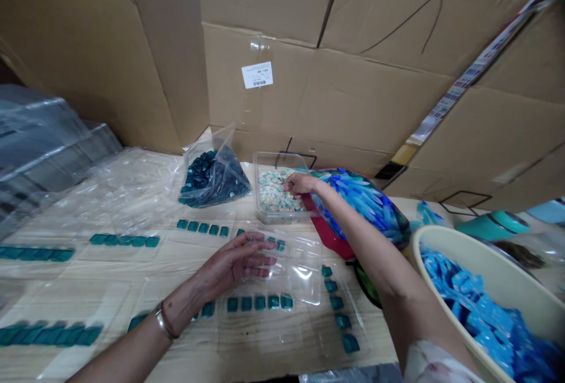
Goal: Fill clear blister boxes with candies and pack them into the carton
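My left hand (238, 262) lies over a clear plastic tray (295, 265), with its fingers curled against the tray's near part. Several rows of small teal glass tiles (258, 303) lie in clear moulded sheets on the table, around and below that hand. My right hand (298, 183) reaches into a clear plastic box (267, 206) filled with small pastel speckled pieces (273, 192). Its fingertips rest among those pieces. Whether they pinch anything is hidden. A clear bag of teal tiles (212, 180) slumps to the left of the box.
A red tray heaped with long blue pieces (362, 206) sits right of the box. At the lower right, a cream basin (445, 289) holds blue pieces. Cardboard sheets (309, 89) wall off the back, stacked clear plastic (39, 142) fills the left, and a teal container (492, 225) stands at the right.
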`<state>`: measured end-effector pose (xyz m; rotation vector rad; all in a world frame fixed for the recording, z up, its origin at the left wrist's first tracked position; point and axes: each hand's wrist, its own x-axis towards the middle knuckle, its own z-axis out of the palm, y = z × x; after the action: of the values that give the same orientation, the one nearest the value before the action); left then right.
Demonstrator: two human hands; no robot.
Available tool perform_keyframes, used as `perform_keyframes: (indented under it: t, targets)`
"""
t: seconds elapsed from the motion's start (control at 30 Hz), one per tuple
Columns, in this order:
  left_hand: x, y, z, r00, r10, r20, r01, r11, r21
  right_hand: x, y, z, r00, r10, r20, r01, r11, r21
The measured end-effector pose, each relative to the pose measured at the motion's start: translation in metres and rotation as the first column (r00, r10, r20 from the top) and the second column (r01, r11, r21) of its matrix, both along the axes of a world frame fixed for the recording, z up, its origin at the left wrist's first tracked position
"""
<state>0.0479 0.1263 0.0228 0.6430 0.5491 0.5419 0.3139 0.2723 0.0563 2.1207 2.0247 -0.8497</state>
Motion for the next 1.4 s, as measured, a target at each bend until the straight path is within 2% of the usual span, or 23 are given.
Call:
perform_keyframes:
  t: [0.3,0.63,0.8,0.9,1.0,1.07,1.17,1.4]
  targets:
    - [0.000,0.001,0.000,1.000,0.000,-0.009,0.000,1.000,0.006,-0.003,-0.001,0.001,0.988,0.087,0.125,-0.083,0.996,-0.032]
    - [0.000,0.001,0.002,1.000,0.017,-0.010,-0.017,1.000,0.001,-0.005,-0.005,0.004,0.984,0.092,0.154,-0.095,0.995,0.015]
    - [-0.001,0.001,0.001,1.000,0.015,-0.013,-0.015,1.000,-0.001,-0.001,-0.008,0.008,0.997,0.053,0.058,-0.059,0.993,0.102]
    - [0.000,0.002,0.001,1.000,0.012,-0.013,-0.012,1.000,0.004,-0.005,-0.010,0.011,0.991,-0.009,-0.133,0.031,0.986,0.162]
    - [0.000,0.002,0.002,1.000,0.016,-0.023,-0.016,1.000,0.003,-0.016,-0.008,0.008,0.884,-0.101,-0.456,0.154,0.985,0.080]
    - [0.000,0.002,0.002,0.999,0.020,-0.025,-0.020,1.000,0.007,-0.026,-0.005,0.001,0.813,-0.154,-0.562,0.172,0.985,-0.021]
    - [0.001,0.002,0.002,0.999,0.025,-0.041,-0.025,1.000,0.005,-0.040,0.001,-0.010,0.815,-0.152,-0.560,0.132,0.988,-0.076]
    - [0.002,0.002,0.001,0.998,0.015,-0.061,-0.015,1.000,0.007,-0.060,0.005,-0.023,0.915,-0.059,-0.400,0.070,0.998,0.011]
